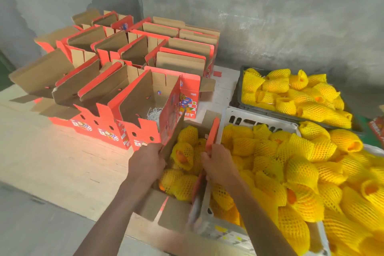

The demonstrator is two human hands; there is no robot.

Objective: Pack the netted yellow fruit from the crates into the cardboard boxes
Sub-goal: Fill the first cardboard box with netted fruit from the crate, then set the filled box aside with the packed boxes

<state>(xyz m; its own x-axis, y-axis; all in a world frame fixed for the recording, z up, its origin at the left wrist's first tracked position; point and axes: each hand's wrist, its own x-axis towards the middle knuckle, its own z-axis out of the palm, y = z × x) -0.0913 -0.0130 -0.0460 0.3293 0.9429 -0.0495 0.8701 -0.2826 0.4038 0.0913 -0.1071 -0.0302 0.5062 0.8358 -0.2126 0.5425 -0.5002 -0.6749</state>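
An open red cardboard box [166, 210] stands in front of me, filled with several netted yellow fruit [184, 157]. My left hand [146, 162] grips the box's left flap [174, 133]. My right hand [218, 163] grips the right flap [213, 134], which stands upright against the white crate [257, 119]. That crate at the right is heaped with netted fruit [301, 172]. A black crate [249, 108] behind it holds more netted fruit [291, 91].
Several open red cardboard boxes [124, 81] stand in rows on the pale wooden table [52, 151] to the left and behind. The nearest one [143, 114] holds white shredded paper [153, 113]. A grey concrete wall [270, 16] closes the back.
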